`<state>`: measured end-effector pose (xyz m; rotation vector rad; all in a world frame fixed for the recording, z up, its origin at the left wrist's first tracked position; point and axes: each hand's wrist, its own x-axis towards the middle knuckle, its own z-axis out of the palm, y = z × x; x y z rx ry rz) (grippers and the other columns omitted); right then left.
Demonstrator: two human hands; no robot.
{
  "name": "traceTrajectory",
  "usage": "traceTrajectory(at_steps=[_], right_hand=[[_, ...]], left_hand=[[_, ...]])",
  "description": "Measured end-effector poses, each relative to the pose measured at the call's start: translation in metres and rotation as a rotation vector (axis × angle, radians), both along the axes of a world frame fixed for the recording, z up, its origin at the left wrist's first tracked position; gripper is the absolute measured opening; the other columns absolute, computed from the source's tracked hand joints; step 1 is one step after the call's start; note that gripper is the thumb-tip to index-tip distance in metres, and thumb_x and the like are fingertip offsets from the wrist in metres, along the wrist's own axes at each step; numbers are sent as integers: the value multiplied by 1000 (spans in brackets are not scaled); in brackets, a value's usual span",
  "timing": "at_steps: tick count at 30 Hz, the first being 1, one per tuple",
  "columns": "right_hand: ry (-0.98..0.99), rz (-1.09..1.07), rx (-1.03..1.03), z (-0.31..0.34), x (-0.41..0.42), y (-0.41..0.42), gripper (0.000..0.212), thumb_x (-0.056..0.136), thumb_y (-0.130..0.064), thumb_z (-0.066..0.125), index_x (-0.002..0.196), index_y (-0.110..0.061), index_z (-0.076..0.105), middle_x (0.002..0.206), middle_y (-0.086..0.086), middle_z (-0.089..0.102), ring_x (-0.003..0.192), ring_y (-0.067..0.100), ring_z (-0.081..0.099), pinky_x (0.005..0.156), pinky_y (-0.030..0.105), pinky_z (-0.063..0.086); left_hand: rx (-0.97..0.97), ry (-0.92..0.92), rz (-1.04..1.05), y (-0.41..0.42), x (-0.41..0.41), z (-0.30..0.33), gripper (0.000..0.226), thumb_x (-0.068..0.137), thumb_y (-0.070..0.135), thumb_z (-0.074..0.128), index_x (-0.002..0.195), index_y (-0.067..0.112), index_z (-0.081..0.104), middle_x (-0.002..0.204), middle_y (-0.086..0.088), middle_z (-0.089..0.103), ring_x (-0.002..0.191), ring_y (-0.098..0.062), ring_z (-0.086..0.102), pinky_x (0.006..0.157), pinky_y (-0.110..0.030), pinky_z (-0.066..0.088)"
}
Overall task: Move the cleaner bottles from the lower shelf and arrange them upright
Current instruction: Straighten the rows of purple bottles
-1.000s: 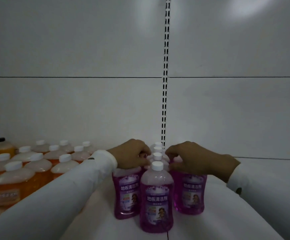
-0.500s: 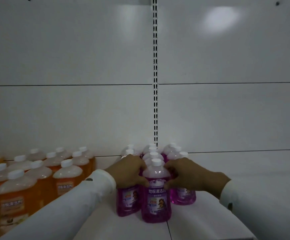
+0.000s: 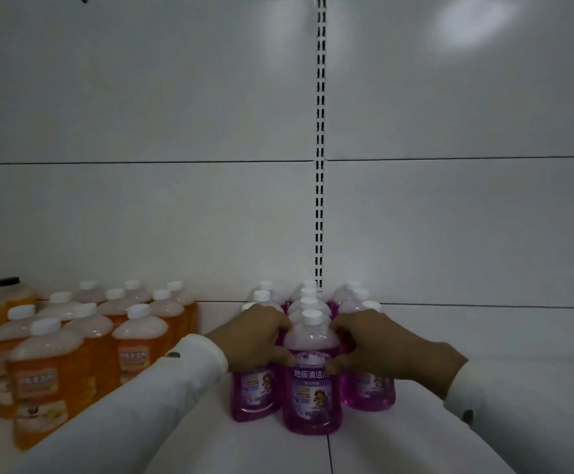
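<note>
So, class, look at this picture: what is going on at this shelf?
A person in white sleeves is arranging purple cleaner bottles on a white shelf. The left hand and the right hand grip the front purple bottle from either side, fingers curled round its shoulder. It stands upright at the head of the middle row, with more purple bottles in rows beside and behind. A block of orange bottles stands upright further left.

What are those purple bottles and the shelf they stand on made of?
The purple bottles look like clear glossy plastic: the liquid shows through, with white, probably plastic, caps and printed labels. The shelf looks like white painted metal, though the dim light leaves that open.
</note>
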<state>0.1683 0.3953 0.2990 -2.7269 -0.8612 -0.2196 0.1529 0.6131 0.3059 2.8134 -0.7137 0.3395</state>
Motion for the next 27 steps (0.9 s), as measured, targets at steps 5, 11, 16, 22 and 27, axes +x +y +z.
traceTrajectory(at_steps=[5, 11, 16, 22, 27], right_hand=[[-145, -8, 112, 28, -4, 2, 49, 75, -60, 70, 109, -25, 63, 97, -11, 65, 85, 3, 62, 81, 22, 53], [-181, 85, 48, 48, 6, 53, 48, 79, -52, 71, 117, -23, 65, 109, -10, 67, 95, 5, 61, 85, 21, 50], [-147, -5, -211, 41, 26, 93, 46, 72, -56, 73, 101, -20, 68, 101, -2, 69, 92, 18, 64, 83, 39, 54], [-108, -93, -347, 35, 39, 112, 45, 71, -54, 76, 86, -12, 70, 85, 4, 69, 78, 21, 63, 72, 36, 56], [-82, -92, -354, 37, 51, 117, 46, 67, -55, 78, 84, -13, 72, 84, 3, 71, 76, 21, 65, 67, 31, 53]], left_hand=[[-133, -156, 143, 33, -18, 20, 40, 77, 43, 74, 108, 18, 68, 83, 4, 62, 74, -9, 54, 66, -17, 42], [-115, -15, 322, 74, -9, 12, 58, 60, 60, 79, 104, 25, 64, 87, 10, 52, 82, -9, 53, 68, -22, 42], [-103, 3, 173, 81, 17, -7, 44, 70, 47, 78, 102, 19, 68, 86, 8, 56, 80, -10, 54, 65, -21, 39], [-110, -40, 47, 88, 40, -9, 40, 78, 43, 73, 108, 17, 66, 85, 8, 55, 76, -8, 50, 56, -12, 32], [-130, -55, -19, 93, 48, -12, 34, 79, 39, 72, 105, 19, 64, 87, 8, 56, 74, -6, 49, 55, -8, 30]])
